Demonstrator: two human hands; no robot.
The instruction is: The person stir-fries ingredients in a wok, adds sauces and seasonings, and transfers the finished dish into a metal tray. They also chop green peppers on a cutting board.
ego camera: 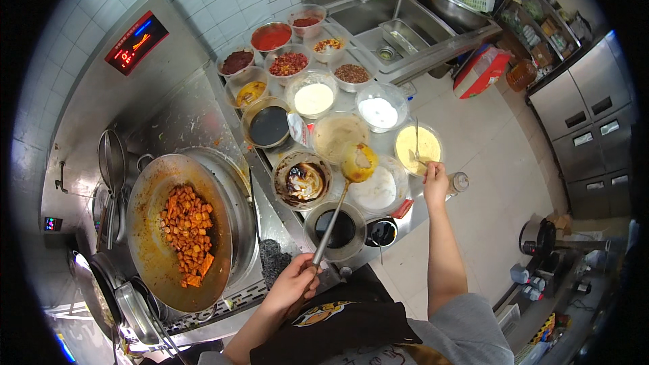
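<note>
My left hand [300,280] grips the handle of a long metal ladle [358,163], whose bowl hangs over the seasoning bowls with pale powder and orange-yellow residue in it. My right hand [436,183] reaches to the bowl of pale yellow powder [419,146]; its fingers close on a spoon [420,160] that dips into the powder. A second thin utensil stands in that bowl. The bowls of white granules [376,187] and tan powder [340,138] lie by the ladle. At the left, a large wok [147,243] holds diced, orange-brown coated food [187,228].
More bowls, with dark liquid [268,125], red sauce [271,37] and chili pieces [288,64], crowd the counter. A steel scrubber [274,261] lies beside the stove. Strainers [112,159] hang behind the wok. A sink [400,35] adjoins the counter; steel cabinets [583,106] stand at the right.
</note>
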